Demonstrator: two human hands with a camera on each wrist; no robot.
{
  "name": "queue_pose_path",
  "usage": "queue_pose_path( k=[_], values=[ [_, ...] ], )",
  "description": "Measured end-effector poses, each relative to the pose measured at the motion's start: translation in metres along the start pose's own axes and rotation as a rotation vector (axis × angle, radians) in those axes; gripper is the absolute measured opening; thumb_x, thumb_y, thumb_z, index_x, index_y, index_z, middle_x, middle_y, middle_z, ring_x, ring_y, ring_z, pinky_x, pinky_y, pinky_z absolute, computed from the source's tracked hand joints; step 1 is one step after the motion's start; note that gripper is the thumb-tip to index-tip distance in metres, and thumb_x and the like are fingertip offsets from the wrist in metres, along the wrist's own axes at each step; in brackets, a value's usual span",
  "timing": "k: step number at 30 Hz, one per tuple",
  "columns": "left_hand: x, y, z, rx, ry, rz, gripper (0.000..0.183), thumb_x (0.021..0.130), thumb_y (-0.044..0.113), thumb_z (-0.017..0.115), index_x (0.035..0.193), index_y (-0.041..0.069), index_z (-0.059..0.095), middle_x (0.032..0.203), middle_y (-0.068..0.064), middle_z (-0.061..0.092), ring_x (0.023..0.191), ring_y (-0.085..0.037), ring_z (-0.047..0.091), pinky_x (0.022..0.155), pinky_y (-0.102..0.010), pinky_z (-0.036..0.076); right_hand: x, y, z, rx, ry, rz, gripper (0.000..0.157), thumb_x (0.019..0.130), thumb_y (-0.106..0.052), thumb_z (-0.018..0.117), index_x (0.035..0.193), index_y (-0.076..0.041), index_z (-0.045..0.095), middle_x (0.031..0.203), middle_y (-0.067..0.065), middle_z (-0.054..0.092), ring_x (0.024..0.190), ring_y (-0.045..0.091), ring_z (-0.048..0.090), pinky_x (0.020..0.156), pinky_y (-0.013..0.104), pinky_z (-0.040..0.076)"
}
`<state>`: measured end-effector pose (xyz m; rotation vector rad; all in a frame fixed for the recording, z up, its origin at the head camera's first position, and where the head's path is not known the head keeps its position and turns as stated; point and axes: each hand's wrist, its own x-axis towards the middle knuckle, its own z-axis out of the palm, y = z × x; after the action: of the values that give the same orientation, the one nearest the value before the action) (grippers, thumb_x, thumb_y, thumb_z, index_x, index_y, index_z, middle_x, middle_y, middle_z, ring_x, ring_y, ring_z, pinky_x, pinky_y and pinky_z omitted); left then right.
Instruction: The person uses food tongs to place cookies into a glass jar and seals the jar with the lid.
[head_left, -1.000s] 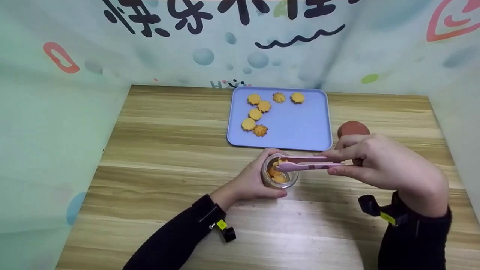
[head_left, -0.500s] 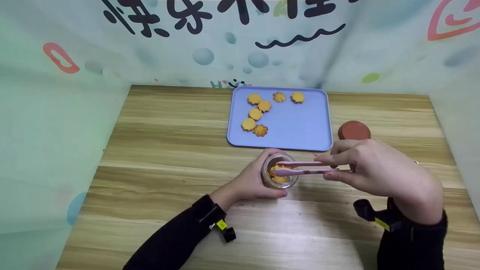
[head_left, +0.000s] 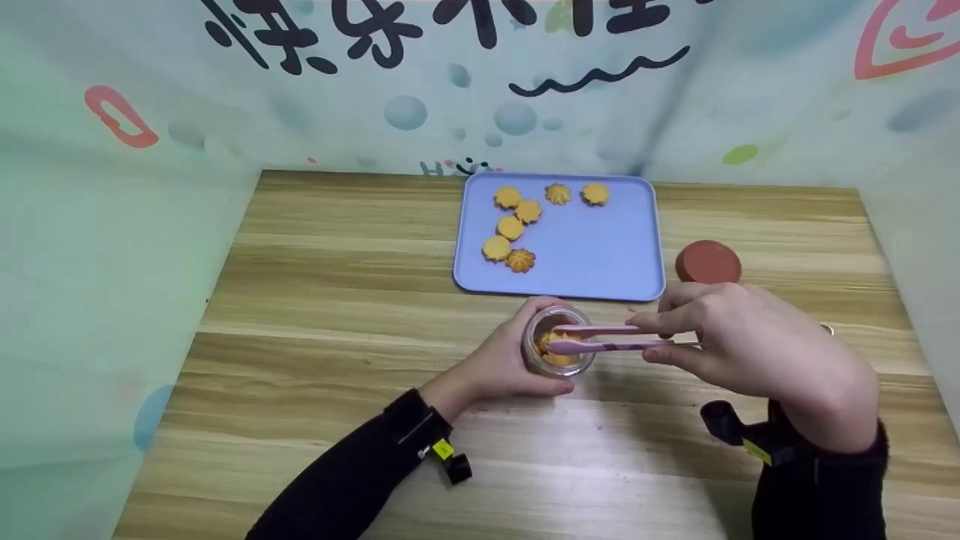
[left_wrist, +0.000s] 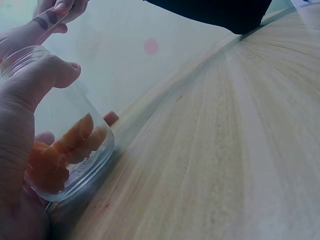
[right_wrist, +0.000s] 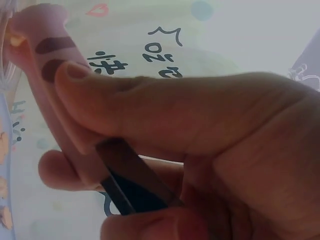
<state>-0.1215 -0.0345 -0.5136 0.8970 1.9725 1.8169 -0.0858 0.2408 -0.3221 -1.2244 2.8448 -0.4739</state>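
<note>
My left hand (head_left: 501, 365) grips a clear jar (head_left: 531, 358) round its side, thumb on the near side. Scalloped orange-yellow cookies (left_wrist: 50, 167) lie in the bottom of the jar in the left wrist view. Between thumb and fingers, my right hand (head_left: 757, 341) pinches pink tongs (head_left: 604, 346) with metal arms. The tips reach over the rim into the jar's mouth, close to the cookies. An orange-yellow patch shows by the tongs' tips in the right wrist view; whether they clasp a cookie I cannot tell.
Beyond the jar lies a lilac tray (head_left: 607, 255) with several cookies (head_left: 511, 228), mostly along its left and back. A red-brown round lid (head_left: 709, 262) sits right of the tray. Printed cloth (head_left: 405, 112) hangs behind the wooden table (head_left: 337, 315).
My right hand has shifted slightly left and nearer to me, taking the tongs with it. More of the red-brown lid shows now. My left hand and the jar have stayed in place.
</note>
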Motion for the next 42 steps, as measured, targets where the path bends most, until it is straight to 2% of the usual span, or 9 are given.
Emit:
queue_pose_path(
  k=[10, 17, 25, 27, 31, 35, 42],
  values=[
    [0.001, 0.000, 0.000, 0.026, 0.006, 0.009, 0.097, 0.068, 0.033, 0.095, 0.145, 0.033, 0.036, 0.140, 0.007, 0.053, 0.126, -0.015, 0.056, 0.109, -0.035, 0.046, 0.002, 0.003, 0.001, 0.055, -0.025, -0.004, 0.031, 0.081, -0.024, 0.086, 0.110, -0.013, 0.079, 0.095, -0.008, 0.070, 0.076, 0.002, 0.054, 0.062, 0.025, 0.051],
    [0.002, 0.000, 0.000, -0.005, -0.012, 0.030, 0.096, 0.070, 0.029, 0.094, 0.146, 0.032, 0.035, 0.140, 0.004, 0.053, 0.124, -0.031, 0.058, 0.105, -0.035, 0.050, 0.002, 0.004, -0.001, 0.087, -0.007, 0.006, 0.031, 0.083, -0.027, 0.084, 0.111, -0.016, 0.079, 0.091, -0.012, 0.066, 0.074, 0.002, 0.050, 0.062, 0.024, 0.049],
    [0.001, 0.000, -0.001, 0.003, -0.008, 0.006, 0.097, 0.070, 0.030, 0.095, 0.146, 0.031, 0.035, 0.141, 0.000, 0.053, 0.125, -0.018, 0.057, 0.108, -0.034, 0.047, 0.002, 0.007, -0.003, 0.103, 0.012, 0.008, 0.031, 0.086, -0.028, 0.082, 0.113, -0.014, 0.078, 0.097, -0.008, 0.067, 0.076, 0.003, 0.053, 0.062, 0.025, 0.050],
    [0.000, 0.000, -0.001, 0.026, 0.000, -0.009, 0.097, 0.069, 0.033, 0.095, 0.146, 0.032, 0.035, 0.139, 0.001, 0.055, 0.124, -0.015, 0.057, 0.110, -0.034, 0.045, 0.002, 0.007, -0.004, 0.106, 0.024, 0.012, 0.031, 0.087, -0.028, 0.081, 0.115, -0.014, 0.077, 0.095, -0.008, 0.067, 0.072, 0.002, 0.052, 0.061, 0.024, 0.049],
    [-0.001, 0.000, -0.001, 0.059, 0.015, -0.027, 0.099, 0.068, 0.037, 0.095, 0.146, 0.034, 0.035, 0.138, 0.005, 0.054, 0.126, -0.014, 0.055, 0.113, -0.035, 0.041, 0.001, 0.011, -0.005, 0.106, 0.068, 0.032, 0.030, 0.089, -0.027, 0.080, 0.116, -0.015, 0.077, 0.091, -0.007, 0.065, 0.061, 0.000, 0.047, 0.056, 0.021, 0.046],
    [-0.001, 0.001, -0.001, 0.064, 0.023, -0.021, 0.101, 0.066, 0.037, 0.096, 0.146, 0.034, 0.035, 0.140, 0.009, 0.053, 0.129, -0.014, 0.052, 0.114, -0.036, 0.039, 0.004, 0.021, -0.005, 0.102, 0.136, 0.072, 0.034, 0.090, -0.026, 0.078, 0.121, -0.013, 0.075, 0.090, -0.006, 0.065, 0.060, 0.003, 0.049, 0.055, 0.020, 0.043],
    [0.000, 0.001, 0.002, 0.045, 0.027, 0.000, 0.099, 0.065, 0.035, 0.096, 0.145, 0.033, 0.038, 0.140, 0.009, 0.054, 0.130, -0.012, 0.051, 0.115, -0.035, 0.038, 0.019, 0.049, 0.010, 0.115, 0.284, 0.258, 0.043, 0.090, -0.031, 0.078, 0.129, -0.014, 0.071, 0.080, 0.002, 0.060, 0.059, 0.012, 0.050, 0.048, 0.020, 0.037]
  ],
)
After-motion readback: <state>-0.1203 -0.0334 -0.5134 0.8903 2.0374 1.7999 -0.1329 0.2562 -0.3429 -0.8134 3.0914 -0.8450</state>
